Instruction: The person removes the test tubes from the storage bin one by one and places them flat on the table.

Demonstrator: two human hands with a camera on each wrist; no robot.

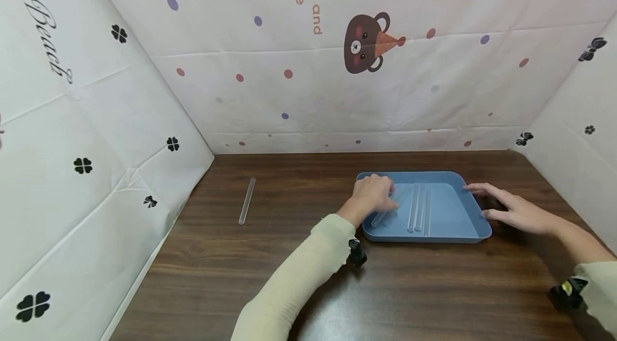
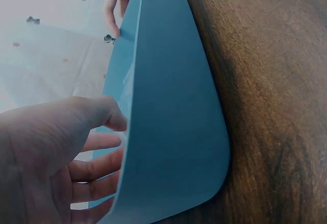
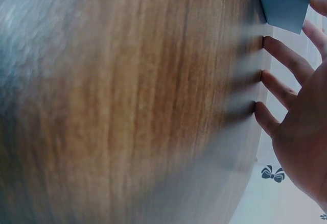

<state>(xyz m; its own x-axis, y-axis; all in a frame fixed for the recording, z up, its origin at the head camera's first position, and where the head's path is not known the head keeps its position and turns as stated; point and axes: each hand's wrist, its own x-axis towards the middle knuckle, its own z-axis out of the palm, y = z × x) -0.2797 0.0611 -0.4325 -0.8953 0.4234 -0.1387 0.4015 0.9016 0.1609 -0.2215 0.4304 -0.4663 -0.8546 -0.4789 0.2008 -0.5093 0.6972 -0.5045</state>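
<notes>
Left hand (image 1: 373, 195) reached into the blue tray (image 1: 474, 218) over its left rim, fingers loosely curled down onto a clear tube (image 1: 383, 215) lying slanted on the tray floor; whether it actually pinched the tube could not be told. Wrist bent, cream sleeve angled in from the lower left. Right hand (image 1: 513, 211) lay spread and relaxed at the tray's right edge, fingertips on the table and index at the far rim, holding nothing, apparently steadying the tray. More clear tubes (image 1: 418, 207) lay side by side in the tray's middle. One single tube (image 1: 247, 201) rested well apart to the left on the dark wooden table (image 1: 270, 277).
</notes>
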